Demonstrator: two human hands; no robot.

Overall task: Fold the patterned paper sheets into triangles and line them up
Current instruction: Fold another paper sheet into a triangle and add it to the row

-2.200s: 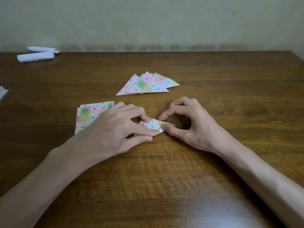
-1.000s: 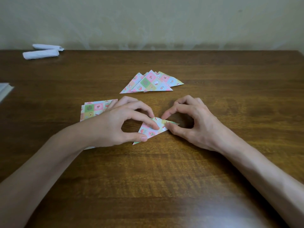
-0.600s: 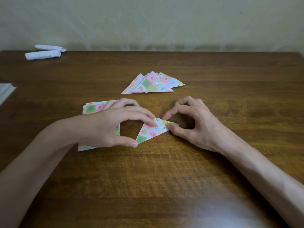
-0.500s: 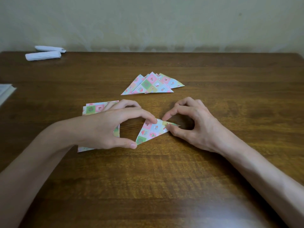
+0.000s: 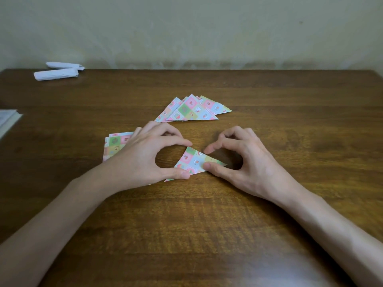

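Note:
A folded patterned triangle [image 5: 193,160] lies flat on the wooden table [image 5: 207,224] between my hands. My left hand [image 5: 143,156] spans its left edge, with the thumb on the lower left corner and the index fingertip at the top point. My right hand [image 5: 244,160] has its thumb on the right corner and its curled index fingertip just above the upper edge. Several finished triangles [image 5: 192,109] lie fanned and overlapping behind. A stack of unfolded patterned sheets [image 5: 115,143] sits at the left, partly hidden under my left hand.
Two white paper rolls [image 5: 57,73] lie at the far left corner by the wall. A white stack of paper [image 5: 7,121] pokes in at the left edge. My forearms cross the near part of the table.
My left hand slid left along the fold and uncovered the triangle, its thumb now at the lower left corner. My right hand stayed on the right corner.

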